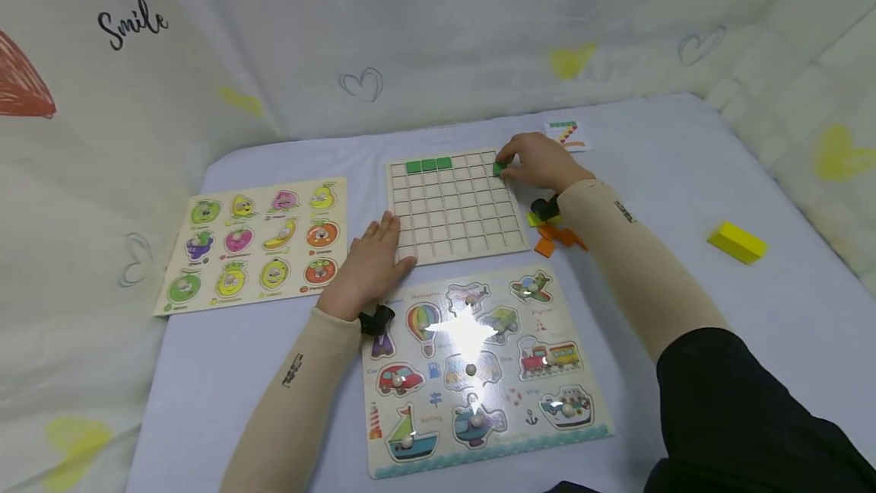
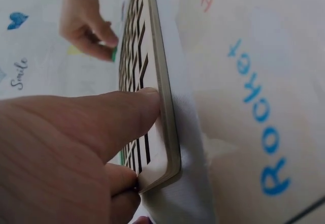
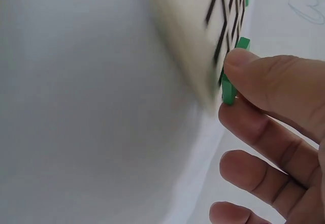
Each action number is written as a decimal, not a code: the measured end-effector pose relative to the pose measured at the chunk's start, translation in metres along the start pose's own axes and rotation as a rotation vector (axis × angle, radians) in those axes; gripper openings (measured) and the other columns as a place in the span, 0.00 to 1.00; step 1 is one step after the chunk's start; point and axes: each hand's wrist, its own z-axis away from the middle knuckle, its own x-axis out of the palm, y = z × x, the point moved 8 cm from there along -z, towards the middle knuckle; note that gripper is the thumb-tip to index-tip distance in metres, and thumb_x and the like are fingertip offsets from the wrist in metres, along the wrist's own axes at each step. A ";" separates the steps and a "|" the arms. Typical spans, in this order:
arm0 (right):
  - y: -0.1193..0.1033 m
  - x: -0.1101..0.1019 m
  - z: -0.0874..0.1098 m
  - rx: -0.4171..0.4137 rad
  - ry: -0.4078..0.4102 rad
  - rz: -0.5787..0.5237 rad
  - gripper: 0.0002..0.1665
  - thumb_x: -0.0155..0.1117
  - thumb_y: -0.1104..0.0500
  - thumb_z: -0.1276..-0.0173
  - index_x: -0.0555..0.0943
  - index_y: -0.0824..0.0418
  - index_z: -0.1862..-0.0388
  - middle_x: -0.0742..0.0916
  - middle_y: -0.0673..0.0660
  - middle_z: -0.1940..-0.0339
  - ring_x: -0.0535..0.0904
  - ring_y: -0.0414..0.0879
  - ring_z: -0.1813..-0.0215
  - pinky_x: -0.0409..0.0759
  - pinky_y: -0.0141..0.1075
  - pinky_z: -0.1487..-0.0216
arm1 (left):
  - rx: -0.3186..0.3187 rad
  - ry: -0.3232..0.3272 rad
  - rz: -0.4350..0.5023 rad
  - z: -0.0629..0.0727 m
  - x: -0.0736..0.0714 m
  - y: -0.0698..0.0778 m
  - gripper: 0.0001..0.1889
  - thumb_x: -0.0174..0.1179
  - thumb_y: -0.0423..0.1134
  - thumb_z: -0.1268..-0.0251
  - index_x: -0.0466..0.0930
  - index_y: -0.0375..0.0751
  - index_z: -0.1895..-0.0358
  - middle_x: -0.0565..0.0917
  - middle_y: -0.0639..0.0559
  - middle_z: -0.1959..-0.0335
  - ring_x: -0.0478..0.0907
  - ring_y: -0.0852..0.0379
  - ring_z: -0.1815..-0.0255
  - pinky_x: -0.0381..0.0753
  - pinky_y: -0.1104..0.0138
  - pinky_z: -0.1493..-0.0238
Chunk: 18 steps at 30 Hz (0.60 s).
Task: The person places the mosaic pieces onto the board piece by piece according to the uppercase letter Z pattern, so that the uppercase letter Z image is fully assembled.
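Observation:
My right hand (image 1: 544, 160) pinches a green square tile (image 1: 499, 169) between thumb and fingers, at the far right corner of a wooden grid board (image 1: 458, 208). In the right wrist view the thumb partly covers this tile (image 3: 228, 90), at the board's edge; whether it touches the board I cannot tell. Several green tiles (image 1: 429, 165) lie side by side in the board's far row. My left hand (image 1: 369, 265) rests at the board's near left corner, fingers extended along the left side. The left thumb (image 2: 137, 107) lies on the board's near edge.
Orange tiles (image 1: 544, 247) and yellow-green pieces lie right of the board, partly under the right wrist. A pattern card (image 1: 568, 135) is behind. A vehicle puzzle (image 1: 489, 432) lies in front, a fruit puzzle (image 1: 256, 242) left, a yellow block (image 1: 737, 243) far right.

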 end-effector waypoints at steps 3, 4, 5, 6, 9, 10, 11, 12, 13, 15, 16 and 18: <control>-0.010 0.002 -0.014 0.011 -0.016 -0.013 0.18 0.67 0.56 0.25 0.86 0.60 0.40 0.85 0.62 0.37 0.79 0.60 0.36 0.77 0.55 0.33 | 0.001 0.000 0.006 0.000 0.001 0.000 0.45 0.53 0.55 0.20 0.41 0.36 0.15 0.40 0.42 0.12 0.41 0.37 0.12 0.48 0.37 0.16; -0.012 0.003 -0.019 0.019 -0.023 -0.016 0.18 0.67 0.56 0.25 0.86 0.60 0.39 0.84 0.62 0.36 0.78 0.60 0.35 0.77 0.55 0.33 | 0.003 0.001 0.008 0.000 0.001 0.000 0.45 0.53 0.55 0.20 0.41 0.36 0.15 0.40 0.42 0.12 0.41 0.37 0.12 0.48 0.37 0.16; -0.014 0.004 -0.023 0.025 -0.028 -0.018 0.18 0.67 0.56 0.25 0.86 0.60 0.40 0.84 0.62 0.36 0.78 0.60 0.35 0.77 0.55 0.32 | 0.004 0.002 0.011 0.000 0.001 0.000 0.45 0.53 0.55 0.20 0.41 0.36 0.15 0.40 0.42 0.12 0.41 0.37 0.12 0.47 0.37 0.16; -0.016 0.006 -0.027 0.028 -0.035 -0.019 0.18 0.67 0.56 0.25 0.86 0.60 0.39 0.84 0.62 0.35 0.78 0.59 0.34 0.77 0.55 0.32 | 0.005 0.004 0.011 0.000 0.002 0.000 0.45 0.53 0.55 0.20 0.41 0.36 0.15 0.40 0.42 0.12 0.41 0.37 0.12 0.48 0.37 0.16; -0.023 0.010 -0.040 0.026 -0.053 -0.020 0.18 0.67 0.57 0.25 0.86 0.59 0.39 0.84 0.61 0.35 0.78 0.59 0.34 0.76 0.54 0.30 | 0.007 0.010 0.007 0.000 0.001 0.000 0.45 0.54 0.55 0.20 0.41 0.36 0.15 0.41 0.42 0.12 0.41 0.37 0.12 0.48 0.37 0.16; -0.026 0.011 -0.044 0.020 -0.057 -0.019 0.18 0.66 0.57 0.24 0.86 0.60 0.39 0.84 0.61 0.35 0.78 0.58 0.34 0.76 0.54 0.30 | 0.005 0.013 0.003 0.000 0.001 -0.001 0.45 0.54 0.55 0.20 0.41 0.36 0.15 0.41 0.42 0.12 0.41 0.37 0.12 0.48 0.37 0.16; -0.029 0.011 -0.048 0.013 -0.060 -0.018 0.18 0.66 0.57 0.24 0.86 0.59 0.39 0.84 0.61 0.35 0.78 0.58 0.34 0.77 0.53 0.31 | 0.003 0.015 -0.002 0.000 0.001 -0.002 0.45 0.53 0.55 0.20 0.41 0.36 0.15 0.41 0.43 0.12 0.41 0.38 0.11 0.48 0.37 0.16; -0.031 0.012 -0.051 0.009 -0.062 -0.018 0.18 0.65 0.57 0.24 0.86 0.60 0.38 0.85 0.61 0.36 0.79 0.58 0.35 0.77 0.53 0.31 | 0.003 0.018 -0.006 0.000 0.000 -0.001 0.45 0.53 0.55 0.20 0.41 0.36 0.15 0.41 0.43 0.12 0.41 0.38 0.11 0.48 0.37 0.16; -0.032 0.012 -0.053 0.008 -0.063 -0.015 0.19 0.65 0.57 0.24 0.86 0.59 0.38 0.85 0.61 0.36 0.80 0.57 0.35 0.78 0.53 0.32 | 0.004 0.020 -0.010 0.000 0.000 -0.001 0.45 0.53 0.55 0.20 0.41 0.36 0.15 0.41 0.42 0.12 0.42 0.37 0.12 0.49 0.37 0.16; -0.034 0.012 -0.057 0.012 -0.066 -0.008 0.19 0.66 0.57 0.24 0.86 0.59 0.38 0.86 0.60 0.37 0.81 0.57 0.36 0.78 0.53 0.32 | 0.005 0.022 -0.010 0.000 -0.001 -0.001 0.45 0.54 0.55 0.20 0.41 0.36 0.15 0.41 0.42 0.12 0.42 0.37 0.12 0.49 0.37 0.16; -0.034 0.011 -0.059 0.017 -0.070 -0.005 0.19 0.66 0.57 0.24 0.86 0.59 0.38 0.87 0.60 0.37 0.81 0.57 0.35 0.78 0.53 0.32 | 0.006 0.024 -0.009 0.000 -0.001 -0.001 0.45 0.54 0.55 0.20 0.41 0.36 0.15 0.41 0.42 0.12 0.42 0.37 0.12 0.49 0.37 0.16; -0.036 0.011 -0.060 0.026 -0.078 0.005 0.19 0.67 0.57 0.25 0.86 0.58 0.38 0.87 0.60 0.37 0.81 0.57 0.36 0.78 0.53 0.32 | 0.008 0.024 -0.006 0.000 -0.001 -0.001 0.45 0.54 0.55 0.20 0.42 0.36 0.15 0.41 0.42 0.12 0.42 0.37 0.12 0.49 0.36 0.16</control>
